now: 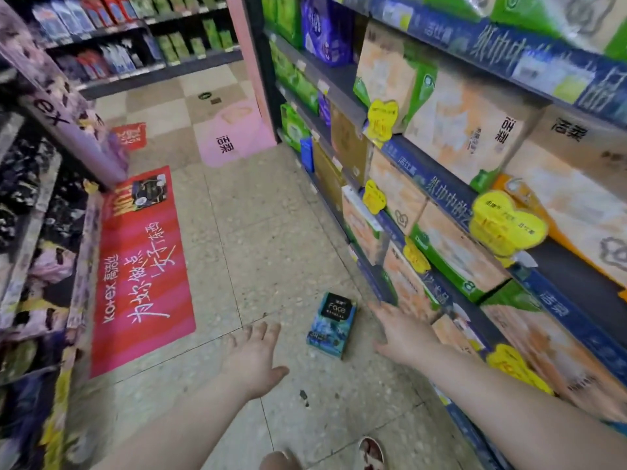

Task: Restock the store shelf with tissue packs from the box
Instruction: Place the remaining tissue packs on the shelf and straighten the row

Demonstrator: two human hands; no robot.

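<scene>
Tissue pack (331, 325), boxy and blue, lay on the speckled floor (254, 232) between my left grip (252, 357) and right grip (403, 334), touching neither. Both were spread wide, holding nothing. Blur smeared the shelf (441, 184); my right arm (509, 401) hid part of its lowest row.

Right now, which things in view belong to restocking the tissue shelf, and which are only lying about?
Belong to the job:
blue tissue pack on the floor; tissue shelf on the right; left hand and right hand, both open, near the pack, not touching it.

Just there:
red floor sticker; pink floor sticker; purple shelf on the left; dark scrap on the floor.
</scene>
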